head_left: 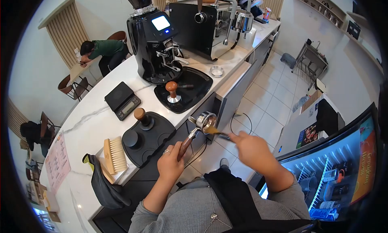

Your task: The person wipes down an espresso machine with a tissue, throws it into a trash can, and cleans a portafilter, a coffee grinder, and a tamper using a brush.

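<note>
Got my left hand (170, 162) wrapped round the portafilter (195, 132), handle slanting forward-right toward the brush (219, 133) gripped in my right hand (251, 149).

Person in green shirt (104, 49) upper left — bent forward. Pink sheet (57, 162) lower left, lit fridge (339, 152) lower right.

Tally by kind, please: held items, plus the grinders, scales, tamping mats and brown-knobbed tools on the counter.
Portafilter, left hand: 1
Brush, right hand: 1
Grinder: 1
Scale: 1
Tamping mat: 1
Brown-knobbed tools: 2
Total: 7
</note>
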The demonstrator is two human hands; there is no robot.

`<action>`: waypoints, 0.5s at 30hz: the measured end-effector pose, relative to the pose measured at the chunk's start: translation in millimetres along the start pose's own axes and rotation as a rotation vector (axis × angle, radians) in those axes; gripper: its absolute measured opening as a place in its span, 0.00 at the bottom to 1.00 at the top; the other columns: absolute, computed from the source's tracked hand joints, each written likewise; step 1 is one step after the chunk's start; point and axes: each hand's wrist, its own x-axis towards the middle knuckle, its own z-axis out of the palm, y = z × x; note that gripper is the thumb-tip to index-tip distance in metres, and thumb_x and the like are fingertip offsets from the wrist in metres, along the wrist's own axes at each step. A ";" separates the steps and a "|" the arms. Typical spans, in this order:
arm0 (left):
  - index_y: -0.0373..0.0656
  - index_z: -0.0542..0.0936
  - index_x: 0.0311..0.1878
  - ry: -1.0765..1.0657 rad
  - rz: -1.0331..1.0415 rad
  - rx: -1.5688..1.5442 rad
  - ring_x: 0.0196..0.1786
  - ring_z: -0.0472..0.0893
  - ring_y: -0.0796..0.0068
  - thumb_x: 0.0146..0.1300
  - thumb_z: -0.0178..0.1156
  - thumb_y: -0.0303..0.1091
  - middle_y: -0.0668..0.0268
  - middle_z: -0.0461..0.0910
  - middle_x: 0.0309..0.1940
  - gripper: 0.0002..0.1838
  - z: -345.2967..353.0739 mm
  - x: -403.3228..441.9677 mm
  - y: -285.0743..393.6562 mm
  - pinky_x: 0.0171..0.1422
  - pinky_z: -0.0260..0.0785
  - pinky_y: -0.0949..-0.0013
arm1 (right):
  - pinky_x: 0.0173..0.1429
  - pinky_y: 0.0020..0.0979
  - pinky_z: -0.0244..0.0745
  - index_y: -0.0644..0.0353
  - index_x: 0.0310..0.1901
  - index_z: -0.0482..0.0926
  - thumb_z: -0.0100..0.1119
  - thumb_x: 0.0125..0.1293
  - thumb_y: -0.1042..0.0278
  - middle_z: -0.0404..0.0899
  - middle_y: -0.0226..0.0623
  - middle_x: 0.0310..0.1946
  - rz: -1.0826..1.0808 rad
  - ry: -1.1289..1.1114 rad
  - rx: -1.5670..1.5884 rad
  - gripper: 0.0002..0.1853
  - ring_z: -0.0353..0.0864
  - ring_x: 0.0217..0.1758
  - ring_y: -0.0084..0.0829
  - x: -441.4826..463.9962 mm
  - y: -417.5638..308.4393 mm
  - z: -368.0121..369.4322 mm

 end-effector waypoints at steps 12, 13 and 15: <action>0.49 0.72 0.48 -0.066 -0.021 -0.028 0.31 0.75 0.55 0.45 0.64 0.31 0.60 0.71 0.28 0.23 13.5 2.2 -2.9 0.31 0.67 0.60 | 0.32 0.40 0.70 0.56 0.54 0.68 0.51 0.55 0.74 0.70 0.43 0.31 0.233 0.068 -0.028 0.22 0.74 0.30 0.46 15.8 10.4 3.3; 0.48 0.73 0.48 -0.068 -0.016 -0.065 0.32 0.74 0.54 0.45 0.64 0.31 0.60 0.72 0.28 0.23 16.1 3.6 -2.8 0.32 0.67 0.60 | 0.33 0.40 0.70 0.56 0.54 0.69 0.52 0.55 0.73 0.71 0.43 0.31 0.183 0.108 0.020 0.22 0.74 0.31 0.46 17.7 4.7 4.9; 0.46 0.73 0.47 -0.063 -0.036 -0.111 0.32 0.74 0.56 0.44 0.65 0.30 0.59 0.72 0.28 0.23 17.3 7.2 -5.6 0.34 0.67 0.63 | 0.33 0.40 0.70 0.55 0.53 0.71 0.53 0.55 0.72 0.72 0.43 0.32 0.131 0.149 0.071 0.21 0.74 0.31 0.46 14.0 4.4 5.3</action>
